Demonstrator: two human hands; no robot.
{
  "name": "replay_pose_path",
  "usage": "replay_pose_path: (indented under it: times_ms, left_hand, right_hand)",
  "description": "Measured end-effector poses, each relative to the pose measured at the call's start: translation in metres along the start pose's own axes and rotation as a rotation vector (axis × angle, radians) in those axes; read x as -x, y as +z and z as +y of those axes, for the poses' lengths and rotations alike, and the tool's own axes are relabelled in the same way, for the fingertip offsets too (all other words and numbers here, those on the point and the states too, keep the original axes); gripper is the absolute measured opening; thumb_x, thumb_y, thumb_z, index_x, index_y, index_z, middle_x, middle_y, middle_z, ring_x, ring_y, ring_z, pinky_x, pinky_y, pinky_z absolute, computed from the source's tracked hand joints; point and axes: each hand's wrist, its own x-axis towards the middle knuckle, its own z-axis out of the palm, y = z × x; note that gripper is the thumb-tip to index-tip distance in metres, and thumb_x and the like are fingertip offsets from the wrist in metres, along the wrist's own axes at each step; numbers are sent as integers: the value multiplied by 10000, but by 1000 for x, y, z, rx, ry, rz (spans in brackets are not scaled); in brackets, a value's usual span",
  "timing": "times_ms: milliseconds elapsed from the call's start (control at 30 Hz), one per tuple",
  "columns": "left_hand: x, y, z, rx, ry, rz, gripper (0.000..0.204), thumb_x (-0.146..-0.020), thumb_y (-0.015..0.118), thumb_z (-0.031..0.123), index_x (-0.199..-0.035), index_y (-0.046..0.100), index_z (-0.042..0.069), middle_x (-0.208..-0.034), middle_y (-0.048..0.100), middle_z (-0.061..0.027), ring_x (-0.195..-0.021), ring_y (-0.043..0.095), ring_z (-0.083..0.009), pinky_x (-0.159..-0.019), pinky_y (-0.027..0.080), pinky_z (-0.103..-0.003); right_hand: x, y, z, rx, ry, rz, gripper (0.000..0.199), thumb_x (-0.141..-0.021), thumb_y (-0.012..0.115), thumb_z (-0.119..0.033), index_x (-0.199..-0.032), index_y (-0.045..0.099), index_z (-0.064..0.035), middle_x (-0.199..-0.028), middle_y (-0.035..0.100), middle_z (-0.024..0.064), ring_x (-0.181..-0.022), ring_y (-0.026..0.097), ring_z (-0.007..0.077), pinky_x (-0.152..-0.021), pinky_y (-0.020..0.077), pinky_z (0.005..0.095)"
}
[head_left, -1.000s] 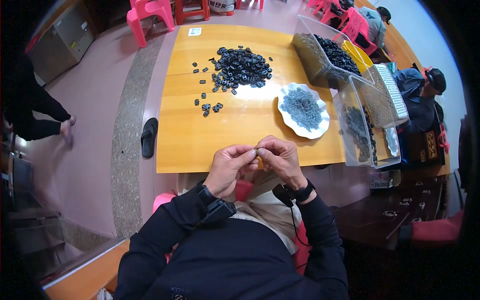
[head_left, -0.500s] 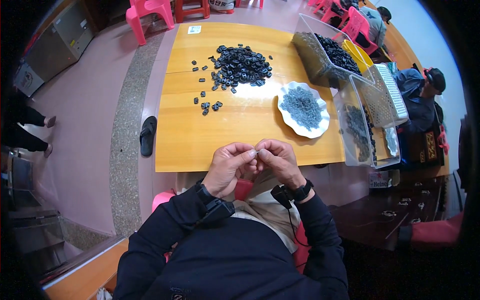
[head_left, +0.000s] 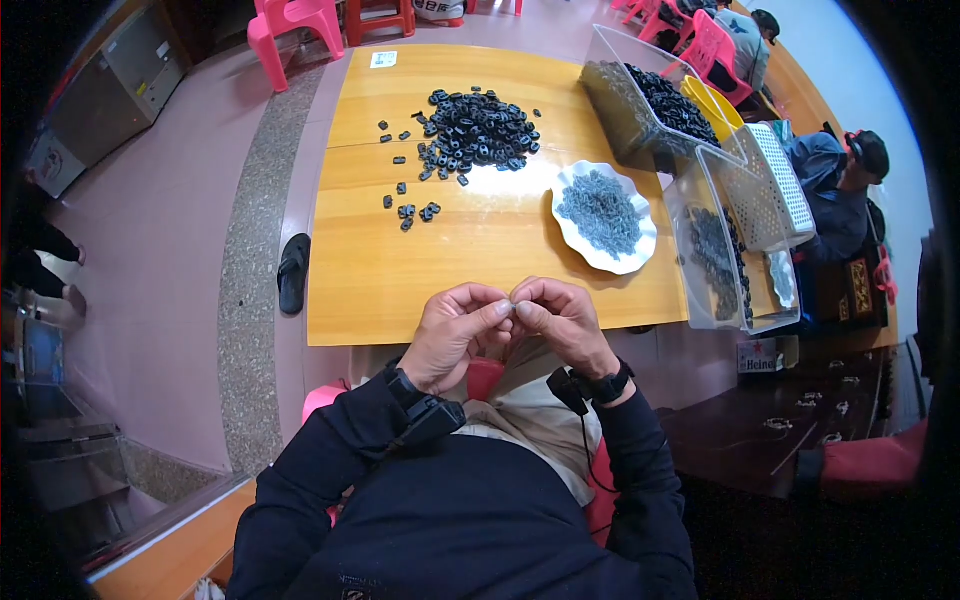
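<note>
Pinched between both sets of fingertips, a tiny part [head_left: 513, 307] sits where my left hand [head_left: 455, 330] and right hand [head_left: 562, 322] meet, thumbs pressed together; too small to identify. Just beyond lies the table [head_left: 380, 290] edge. Farther out, right, a plate [head_left: 604, 213] of grey bits; beyond, a black pile [head_left: 478, 128].
</note>
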Motion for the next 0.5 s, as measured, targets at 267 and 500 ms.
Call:
replay_pose_path:
  times_ms: [267, 500]
  left_hand:
    - [-1, 0, 0, -6, -8, -2, 106, -891, 620, 76, -973, 586, 17, -829, 622, -49, -736, 608, -107, -668, 531, -235]
    - [-1, -1, 1, 19, 9, 0, 104, -895, 616, 71, -979, 585, 18, -834, 622, -48, -741, 612, -106, -681, 544, -243]
  right_hand:
    - [1, 1, 6, 97, -95, 22, 119, -920, 581, -67, -993, 574, 27, -920, 580, 34, -835, 593, 92, -744, 507, 222]
    - [2, 8, 6, 71, -36, 72, 121, -947, 543, -92, -991, 551, 21, -877, 580, 27, -812, 583, 91, -746, 507, 230]
